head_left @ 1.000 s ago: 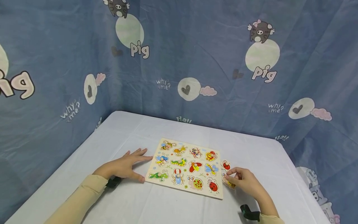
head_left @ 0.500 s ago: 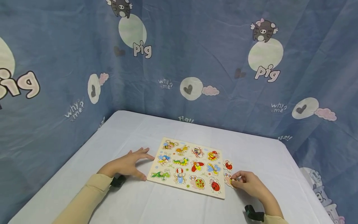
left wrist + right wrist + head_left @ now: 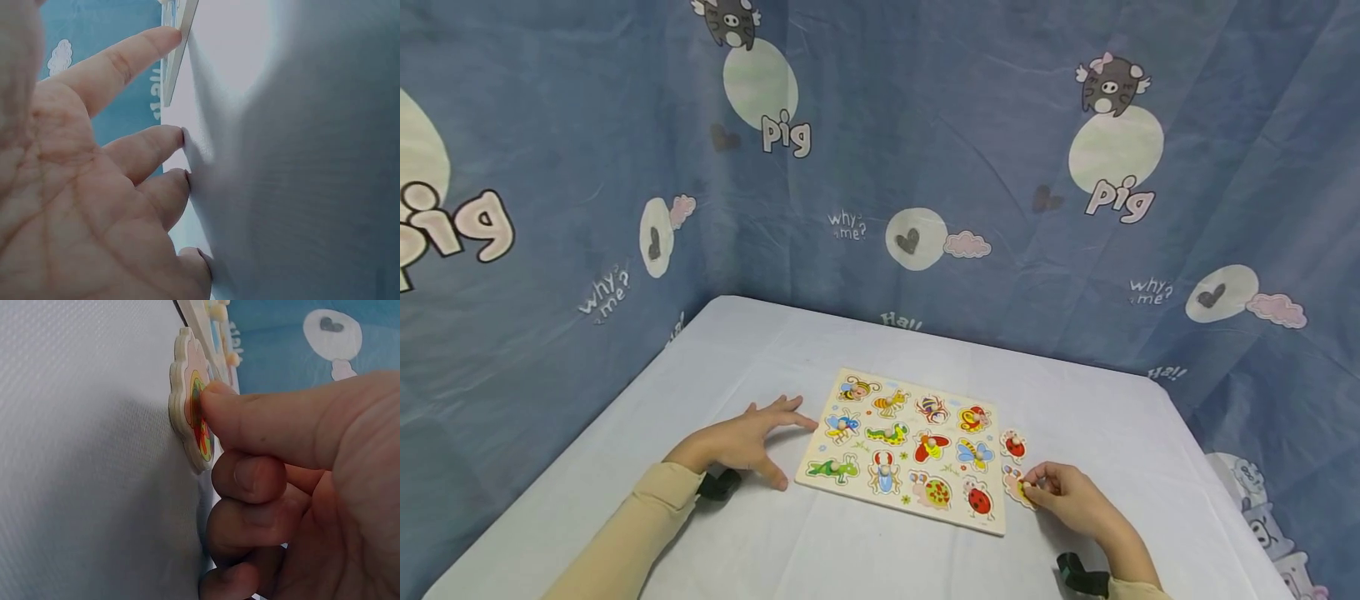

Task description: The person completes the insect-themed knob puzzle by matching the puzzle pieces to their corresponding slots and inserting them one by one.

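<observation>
A wooden peg puzzle board (image 3: 865, 497) printed with insects lies on the white-covered table. My left hand (image 3: 748, 440) rests beside its left edge with fingers spread; in the left wrist view the index finger (image 3: 147, 49) touches the board's edge. To the right of the board, my right hand (image 3: 1071, 498) pinches a snail puzzle piece (image 3: 1013, 478) between thumb and index finger, its other fingers curled. The snail piece (image 3: 181, 394) is tilted or flat close to the cloth; its knob is hidden by the fingertips. Behind it lies a ladybug piece (image 3: 1013, 445), untouched.
Pieces with knobs sit on the board, such as the caterpillar (image 3: 887, 434). The snail picture (image 3: 932, 490) and ladybug picture (image 3: 979, 500) on its near right show no knobs. A blue patterned curtain (image 3: 850, 150) hangs behind the table.
My right hand has shifted from covering much of the snail piece to pinching it at its right part. The left thumb has drawn slightly away from the board's corner. The head view has turned slightly.
</observation>
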`<state>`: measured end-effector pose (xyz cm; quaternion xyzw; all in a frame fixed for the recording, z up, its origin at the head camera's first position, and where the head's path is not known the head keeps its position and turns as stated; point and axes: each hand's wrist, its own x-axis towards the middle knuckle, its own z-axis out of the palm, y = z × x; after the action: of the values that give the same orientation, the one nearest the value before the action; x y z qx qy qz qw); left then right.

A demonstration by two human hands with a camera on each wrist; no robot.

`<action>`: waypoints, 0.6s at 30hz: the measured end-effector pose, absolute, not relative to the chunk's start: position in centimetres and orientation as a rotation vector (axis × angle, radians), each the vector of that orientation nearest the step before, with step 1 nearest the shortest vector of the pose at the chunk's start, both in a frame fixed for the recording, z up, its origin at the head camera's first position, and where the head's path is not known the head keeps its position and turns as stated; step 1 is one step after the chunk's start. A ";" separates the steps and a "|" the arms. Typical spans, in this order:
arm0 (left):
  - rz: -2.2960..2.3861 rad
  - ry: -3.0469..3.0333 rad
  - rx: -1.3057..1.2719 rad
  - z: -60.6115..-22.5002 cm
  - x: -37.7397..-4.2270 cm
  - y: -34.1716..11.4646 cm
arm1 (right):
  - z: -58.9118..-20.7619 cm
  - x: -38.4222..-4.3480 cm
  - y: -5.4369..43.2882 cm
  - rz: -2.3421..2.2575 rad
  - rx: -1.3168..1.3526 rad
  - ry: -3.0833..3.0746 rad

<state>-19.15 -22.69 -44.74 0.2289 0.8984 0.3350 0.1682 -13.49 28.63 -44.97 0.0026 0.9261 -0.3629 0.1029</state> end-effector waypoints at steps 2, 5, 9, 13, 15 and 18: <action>0.955 2.550 0.655 -44.8 -19.2 -22.7 | -45.0 -13.5 28.5 -1.060 0.007 2.740; 0.960 2.550 0.667 -44.8 -19.2 -22.7 | -45.0 -13.4 28.5 -1.045 0.018 2.750; 0.961 2.560 0.671 -44.9 -19.1 -22.7 | -45.0 -13.4 28.5 -1.046 0.014 2.748; 0.955 2.577 0.660 -45.0 -19.1 -22.6 | -45.0 -13.4 28.5 -1.056 -0.003 2.746; 0.952 2.586 0.659 -45.0 -19.1 -22.6 | -44.9 -13.3 28.6 -1.058 -0.012 2.752; 0.954 2.593 0.658 -45.1 -19.1 -22.6 | -44.8 -13.3 28.6 -1.059 -0.027 2.758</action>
<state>-19.11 -22.59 -45.06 0.2291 0.9026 0.3321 0.1502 -13.32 28.60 -44.82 -0.0091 0.9294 -0.3568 0.0934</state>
